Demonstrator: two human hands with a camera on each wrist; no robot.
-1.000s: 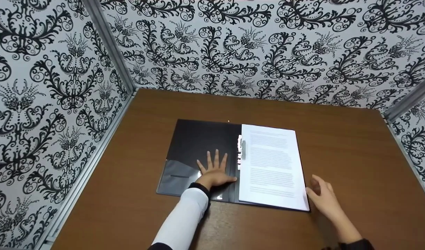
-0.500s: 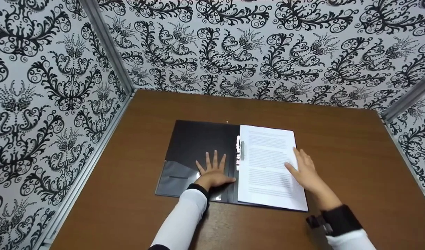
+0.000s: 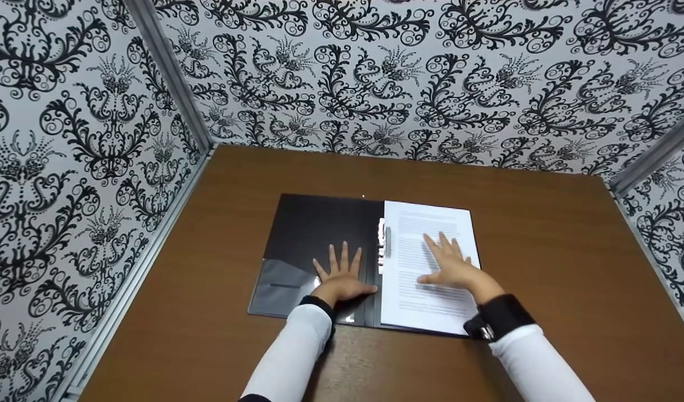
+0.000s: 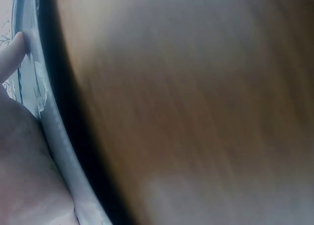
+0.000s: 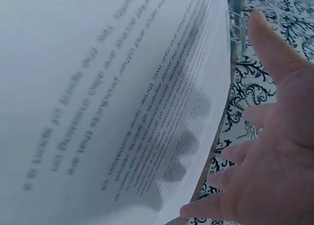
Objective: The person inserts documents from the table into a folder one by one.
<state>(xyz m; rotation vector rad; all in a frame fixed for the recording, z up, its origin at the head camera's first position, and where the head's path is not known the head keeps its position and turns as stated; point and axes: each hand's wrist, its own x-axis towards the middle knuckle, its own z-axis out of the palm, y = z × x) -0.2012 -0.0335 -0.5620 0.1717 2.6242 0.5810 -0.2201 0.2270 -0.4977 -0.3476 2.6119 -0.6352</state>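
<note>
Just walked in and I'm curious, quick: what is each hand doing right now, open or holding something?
Left hand: open, fingers spread flat on the black folder.
Right hand: open, fingers straight, over the printed paper; holds nothing.

Head view overhead; wrist views close-up.

Head view is evenly lit, bright, sharp; soft shadows sit under both forearms on the table (image 3: 543, 234), and the walls bow at the frame edges. Left wrist view is heavily blurred, nearly unreadable. Right wrist view is soft: paper (image 5: 98, 87) text smears, finger shadows fall on the page.
</note>
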